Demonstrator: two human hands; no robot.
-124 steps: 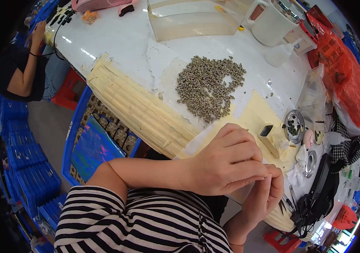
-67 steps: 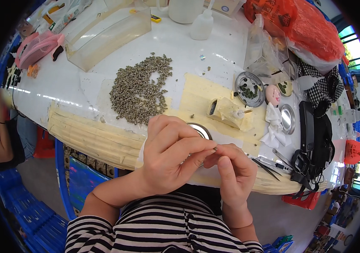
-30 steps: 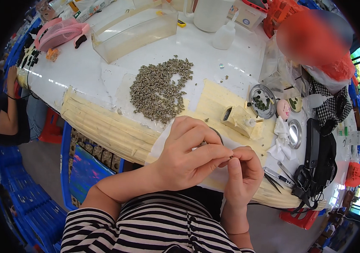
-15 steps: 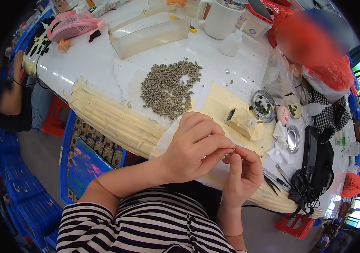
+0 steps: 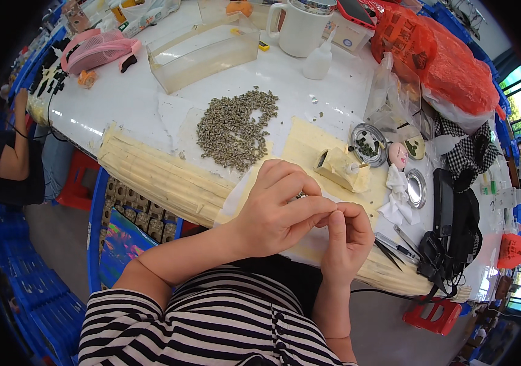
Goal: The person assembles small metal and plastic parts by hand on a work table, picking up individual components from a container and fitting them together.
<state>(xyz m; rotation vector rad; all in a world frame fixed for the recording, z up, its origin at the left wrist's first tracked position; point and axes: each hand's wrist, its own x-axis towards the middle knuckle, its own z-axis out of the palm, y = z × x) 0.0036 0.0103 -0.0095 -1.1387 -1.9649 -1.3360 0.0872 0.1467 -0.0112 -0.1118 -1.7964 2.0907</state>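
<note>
My left hand [image 5: 282,213] and my right hand [image 5: 347,241] meet fingertip to fingertip over the table's near edge. Both are closed in a pinch, and whatever sits between the tips is too small or too covered to name. A few silvery bits peep out between the fingers of my left hand. Beyond the hands lies a loose pile of tiny grey metal-looking parts [image 5: 227,131]. Just past my right hand, a small block wrapped in cream tape [image 5: 343,172] rests on a cream sheet [image 5: 303,141].
Right of the block stand a round metal tin [image 5: 379,156] with dark green pieces, a round lid [image 5: 416,189] and crumpled tissue [image 5: 396,207]. Tweezers [image 5: 388,251] lie by my right hand. Farther back are a clear tray [image 5: 205,64], a white mug [image 5: 302,30] and a squeeze bottle [image 5: 317,63].
The whole view has shifted slightly. My fingertips have drawn closer together, covering a tiny speck that showed between them before. Silvery bits now show between my left fingers.
</note>
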